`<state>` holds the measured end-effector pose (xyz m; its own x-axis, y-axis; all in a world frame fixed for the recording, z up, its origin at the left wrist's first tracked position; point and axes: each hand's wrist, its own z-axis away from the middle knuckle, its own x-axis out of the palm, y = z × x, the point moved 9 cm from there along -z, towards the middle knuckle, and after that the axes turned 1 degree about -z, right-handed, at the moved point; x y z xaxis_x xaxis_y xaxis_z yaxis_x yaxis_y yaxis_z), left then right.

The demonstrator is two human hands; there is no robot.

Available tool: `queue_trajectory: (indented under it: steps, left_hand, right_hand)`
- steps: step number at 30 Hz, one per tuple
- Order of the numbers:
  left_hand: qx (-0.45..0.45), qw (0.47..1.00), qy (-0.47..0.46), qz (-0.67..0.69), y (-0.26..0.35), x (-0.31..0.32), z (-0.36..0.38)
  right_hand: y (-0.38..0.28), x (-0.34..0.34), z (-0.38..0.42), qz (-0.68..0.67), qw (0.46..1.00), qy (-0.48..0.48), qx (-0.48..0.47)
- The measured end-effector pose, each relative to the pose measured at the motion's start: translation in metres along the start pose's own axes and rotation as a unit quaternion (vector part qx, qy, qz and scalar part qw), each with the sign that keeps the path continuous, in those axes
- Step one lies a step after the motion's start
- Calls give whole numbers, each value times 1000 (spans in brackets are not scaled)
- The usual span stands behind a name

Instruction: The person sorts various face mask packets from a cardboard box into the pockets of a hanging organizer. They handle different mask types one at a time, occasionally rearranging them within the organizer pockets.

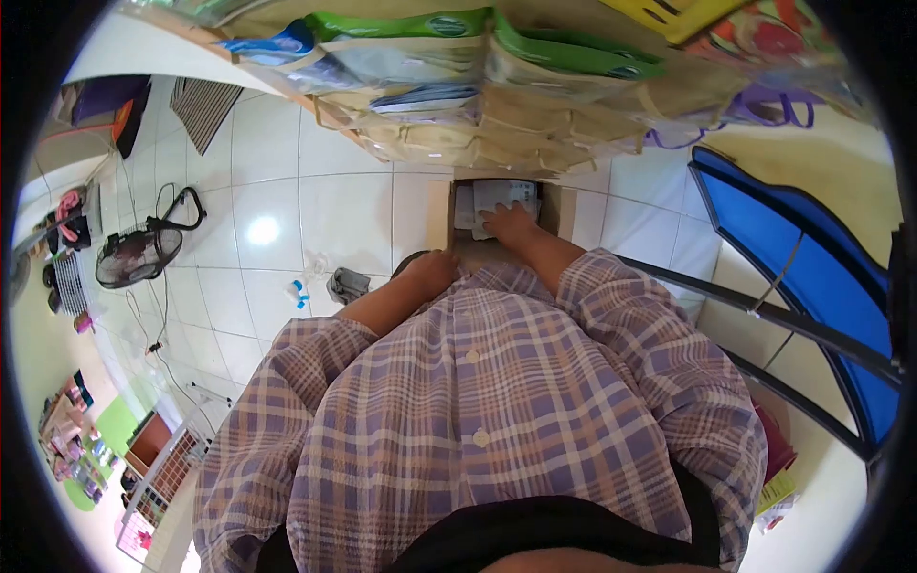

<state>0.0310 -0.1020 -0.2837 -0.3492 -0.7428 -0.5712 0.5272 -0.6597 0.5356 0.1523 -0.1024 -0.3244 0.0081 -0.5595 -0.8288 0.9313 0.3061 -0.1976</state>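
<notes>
An open cardboard box stands on the floor in front of my body, below the hanging organizer. Inside it lies a white packet with small dark print. My right hand reaches into the box from the right, its fingers spread and touching the packet. At the near left corner of the box, my left hand is curled against the cardboard edge. Its fingertips are partly hidden.
A tan hanging organizer with green-topped packs is ahead. On the right stands a blue-panelled black frame. To the left are a black fan, a grey cloth and a small blue-and-white item on the tiles.
</notes>
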Motion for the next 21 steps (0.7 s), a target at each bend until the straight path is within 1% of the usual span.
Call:
queue_trajectory:
  steps: [1, 2, 3, 5, 6, 8, 9, 10, 11, 12, 14, 15, 16, 17, 18, 20, 21]
  left_hand:
    - [-5, 1000, 4, 4, -3, 2, 2]
    - [5, 1000, 6, -8, 25, -7, 13]
    - [7, 1000, 6, -23, 29, -8, 16]
    - [-3, 999, 26, -22, 37, -17, 23]
    - [-10, 999, 43, -26, 40, -23, 27]
    - [-30, 998, 34, -33, 40, -26, 31]
    - [-47, 998, 26, -41, 38, -27, 33]
    - [-47, 998, 22, -40, 40, -30, 34]
    - [-66, 997, 23, -31, 38, -34, 36]
    - [-84, 996, 23, -21, 37, -37, 35]
    - [-92, 996, -2, -2, 35, -36, 24]
    - [-101, 994, -25, 17, 33, -31, 17]
    - [-100, 994, -30, 18, 30, -25, 7]
    - [-95, 994, 24, 46, 27, -28, -4]
    - [-90, 990, 78, 73, 24, -32, -14]
    - [-105, 989, 69, 83, 25, -26, -43]
    - [-120, 986, 66, 94, 19, -26, -58]
  right_hand:
    - [-6, 7, -15, 18, 1000, -2, -17]
    - [-7, -3, 0, 40, 999, -10, -28]
    - [-11, -9, -8, 43, 998, -12, -34]
    - [-7, -7, -19, 10, 997, -80, -1]
    - [-6, 2, -25, 9, 997, -81, -5]
    - [12, 37, -41, -33, 993, -93, 72]
    - [12, 45, -44, -37, 992, -93, 71]
    - [20, 50, -42, -31, 990, -78, 116]
    - [28, 57, -38, -26, 984, -63, 162]
    - [26, 57, -29, -30, 984, -67, 165]
    - [24, 28, -9, -177, 968, 2, 179]
    - [21, 16, 2, -180, 967, -2, 181]
    - [16, 1, 11, -212, 963, 10, 167]
    - [13, -9, 18, -242, 958, 21, 154]
    - [13, -7, 24, -245, 957, 18, 157]
    - [24, -4, 43, -274, 947, 70, 150]
    - [27, -4, 54, -274, 946, 72, 155]
